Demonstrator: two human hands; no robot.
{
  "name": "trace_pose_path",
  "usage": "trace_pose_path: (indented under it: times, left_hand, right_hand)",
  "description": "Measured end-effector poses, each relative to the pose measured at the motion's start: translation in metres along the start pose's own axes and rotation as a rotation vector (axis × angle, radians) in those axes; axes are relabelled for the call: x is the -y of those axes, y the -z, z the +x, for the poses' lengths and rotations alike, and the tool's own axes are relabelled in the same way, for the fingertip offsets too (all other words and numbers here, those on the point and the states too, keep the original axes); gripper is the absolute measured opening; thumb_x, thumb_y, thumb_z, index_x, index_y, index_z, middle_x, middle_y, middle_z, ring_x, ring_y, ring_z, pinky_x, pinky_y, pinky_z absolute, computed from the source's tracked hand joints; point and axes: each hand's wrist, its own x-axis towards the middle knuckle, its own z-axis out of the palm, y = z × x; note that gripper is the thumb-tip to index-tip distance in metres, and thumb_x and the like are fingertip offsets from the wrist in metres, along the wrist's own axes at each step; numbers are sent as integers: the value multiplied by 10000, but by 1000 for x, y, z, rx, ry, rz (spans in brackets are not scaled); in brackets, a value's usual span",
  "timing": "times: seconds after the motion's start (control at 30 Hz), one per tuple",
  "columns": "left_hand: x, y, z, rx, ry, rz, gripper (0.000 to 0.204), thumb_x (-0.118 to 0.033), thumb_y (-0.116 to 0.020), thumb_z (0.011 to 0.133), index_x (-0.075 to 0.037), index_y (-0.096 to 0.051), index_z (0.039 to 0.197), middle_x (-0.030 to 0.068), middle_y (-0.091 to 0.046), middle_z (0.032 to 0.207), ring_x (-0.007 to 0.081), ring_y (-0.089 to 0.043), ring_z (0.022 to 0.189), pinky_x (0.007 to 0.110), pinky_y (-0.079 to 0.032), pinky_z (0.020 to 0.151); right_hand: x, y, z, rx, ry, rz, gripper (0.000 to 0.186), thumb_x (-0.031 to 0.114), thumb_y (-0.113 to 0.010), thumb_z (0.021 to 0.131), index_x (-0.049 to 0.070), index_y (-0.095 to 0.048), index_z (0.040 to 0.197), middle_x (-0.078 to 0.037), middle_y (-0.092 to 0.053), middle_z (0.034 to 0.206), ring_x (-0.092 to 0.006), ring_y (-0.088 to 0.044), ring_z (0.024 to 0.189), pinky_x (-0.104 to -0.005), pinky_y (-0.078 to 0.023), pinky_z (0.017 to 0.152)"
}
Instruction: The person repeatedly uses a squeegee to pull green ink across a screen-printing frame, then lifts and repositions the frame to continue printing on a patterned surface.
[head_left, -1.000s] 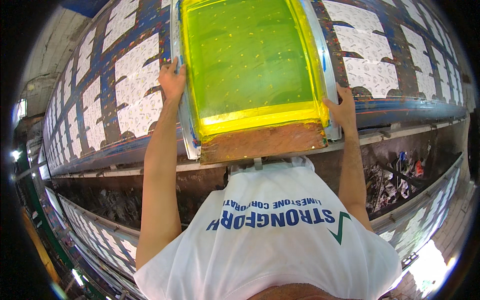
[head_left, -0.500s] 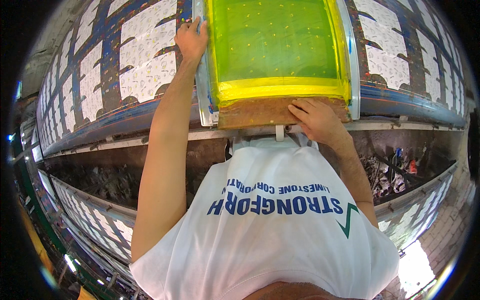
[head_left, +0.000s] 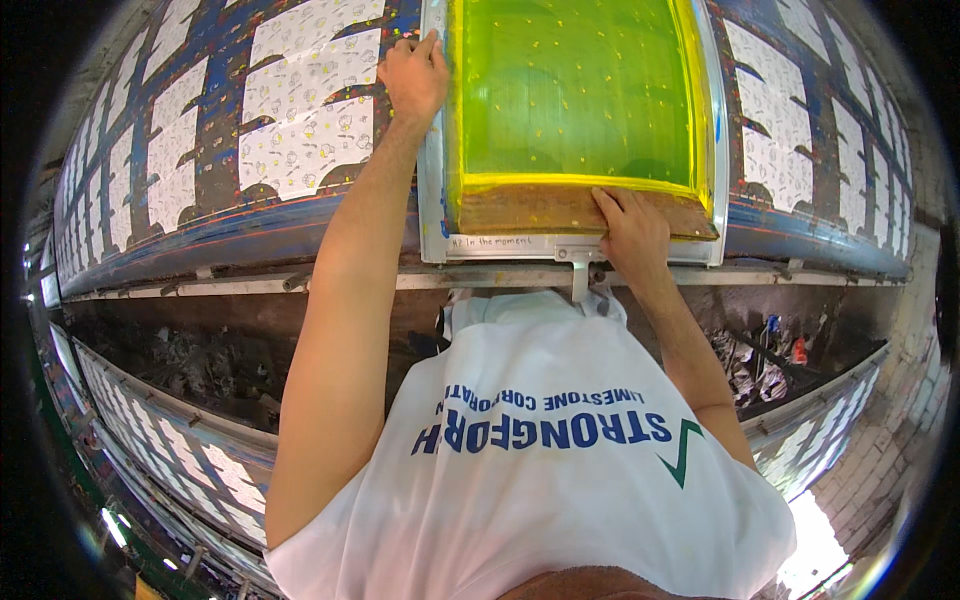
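Left hand (head_left: pixel 415 80) half curled at the left rail of the pale metal carrier (head_left: pixel 432 190), fingers against its outer side; impossible to tell whether gripping or merely bearing on it. Right hand (head_left: pixel 635 235) loosely bent, fingers laid over the wooden edge (head_left: pixel 530 211), thumb lower down, any pinch unclear. Beneath all this, a long dark printing table (head_left: pixel 220 150), running from side to side. On it, inside the carrier, the green screen (head_left: pixel 570 100), yellow-bordered, far end out of view. Apparently done: screen laid within the carrier, wooden edge lying close along the lower strip (head_left: pixel 500 247). Not evidently done: full seating, with both hands on the work and flushness impossible to judge. To either side, white cut pieces (head_left: pixel 310 140); on those at left, small outlined figures with yellow touches already present, at right only fainter marks. Smallest, a white bracket (head_left: pixel 579 280) below the strip
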Motion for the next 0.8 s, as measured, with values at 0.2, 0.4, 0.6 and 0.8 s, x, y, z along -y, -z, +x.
trace_pose_path:
  times: [0.2, 0.4, 0.6, 0.8]
  left_hand:
    - [-3, 4, 1, 35, 28, -5, 288, -264, -654, 1003, -178, -780, 1247, 93, -676, 1055, 295, -612, 1054, 515, -413, 972]
    - [-9, 9, 2, 61, 53, 44, 276, -247, -680, 988, -191, -789, 1236, 70, -682, 1013, 267, -620, 1023, 484, -426, 956]
    - [-15, 16, 2, 90, 4, 183, 293, -214, -687, 982, -189, -780, 1258, 62, -678, 997, 245, -619, 995, 466, -424, 964]
    - [-18, 20, 6, 120, -61, 275, 305, -185, -673, 993, -179, -765, 1284, 51, -677, 969, 234, -623, 966, 463, -413, 972]
  right_hand:
    - [-42, -13, 120, 38, -86, -66, 439, 47, -717, 770, 151, -742, 1196, -99, -724, 1105, -336, -702, 1031, -448, -585, 864]
    - [-93, -15, 269, -3, -50, -113, 344, 114, -685, 850, 150, -763, 1183, -130, -750, 1095, -351, -714, 1040, -473, -597, 857]
    - [-151, -29, 399, -45, -23, -156, 226, 212, -715, 846, 45, -780, 983, -206, -759, 949, -403, -748, 919, -526, -611, 781]
    - [-176, -22, 445, -85, 37, -85, 256, 224, -736, 806, 4, -785, 927, -246, -760, 936, -426, -746, 879, -546, -599, 773]
